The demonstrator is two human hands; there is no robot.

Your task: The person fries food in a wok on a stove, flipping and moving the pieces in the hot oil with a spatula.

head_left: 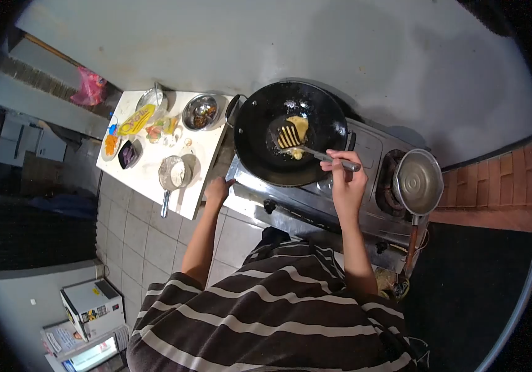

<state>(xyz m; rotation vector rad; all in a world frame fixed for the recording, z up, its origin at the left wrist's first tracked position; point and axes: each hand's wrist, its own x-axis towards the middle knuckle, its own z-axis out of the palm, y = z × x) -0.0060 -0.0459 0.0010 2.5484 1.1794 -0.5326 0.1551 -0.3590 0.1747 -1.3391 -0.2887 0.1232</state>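
A large black wok (257, 149) stands on the steel stove. In its middle lies a yellow, egg-like piece of food (301, 126), with a smaller bit below it. My right hand (345, 177) is closed around the handle of a slotted spatula (289, 135), whose head rests over the food. My left hand (218, 190) is by the stove's left front corner, beside the white table, with its fingers partly curled; whether they grip anything is too small to tell.
On the white table (201, 161) are a steel bowl (200, 112), a handled pot with white powder (174, 172), a yellow packet (136, 120), orange food (111, 146) and a dark dish (128, 154). An empty-looking saucepan (418, 183) sits on the right burner, its handle toward me.
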